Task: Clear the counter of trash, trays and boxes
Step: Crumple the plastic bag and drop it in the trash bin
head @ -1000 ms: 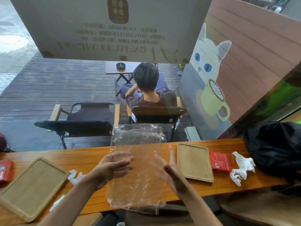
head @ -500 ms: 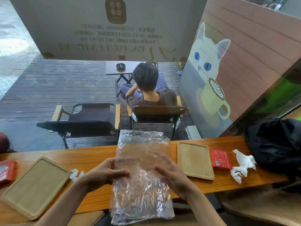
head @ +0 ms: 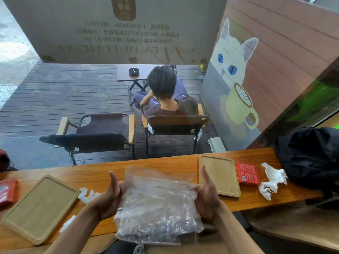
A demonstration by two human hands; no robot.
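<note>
Clear plastic bag [head: 157,204], crumpled, held over the near edge of the wooden counter [head: 165,164]. Left hand [head: 108,200] grips its left side, right hand [head: 207,197] its right side; fingers wrap under the film, thumbs up. Wooden tray [head: 39,208] lies at the left, a second tray [head: 219,176] just right of the right hand. Red box [head: 247,173] beside that tray, crumpled tissue [head: 273,180] next to it. More tissue [head: 88,196] near the left hand. Black bag [head: 310,156] at far right.
</note>
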